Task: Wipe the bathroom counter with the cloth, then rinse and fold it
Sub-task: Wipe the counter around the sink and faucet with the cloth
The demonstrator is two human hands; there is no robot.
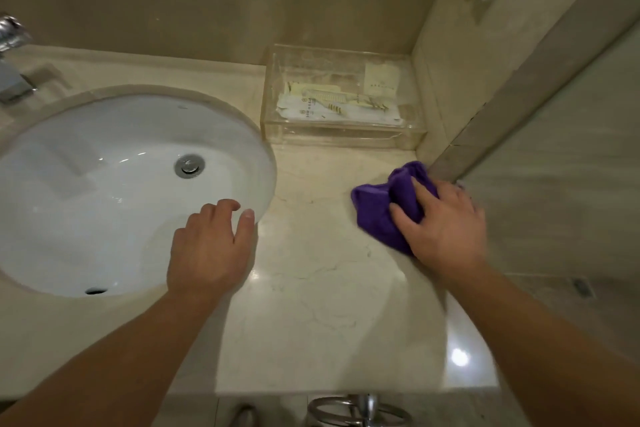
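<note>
"Starting with the biggest, what filled the view?"
"The pale marble counter (329,305), with the white sink (86,184) sunk into its left part."
"And at the back right corner?"
"A clear box (346,137) holding packaged toiletries stood there against the walls."
"Where were the hands?"
"The left hand (207,253) was at the sink's right rim, fingers loosely curled, grasping nothing. I could not tell whether it touched the rim. The right hand (446,229) gripped the bunched purple cloth (374,215), fingers curled over it, holding it down on the counter."
"Where on the counter?"
"At the right edge, in front of the box and apart from it, just beside the wall."
"Anything smaller?"
"A chrome faucet (12,62) at the back left edge, and a chrome drain (189,166) in the sink's bottom."
</note>
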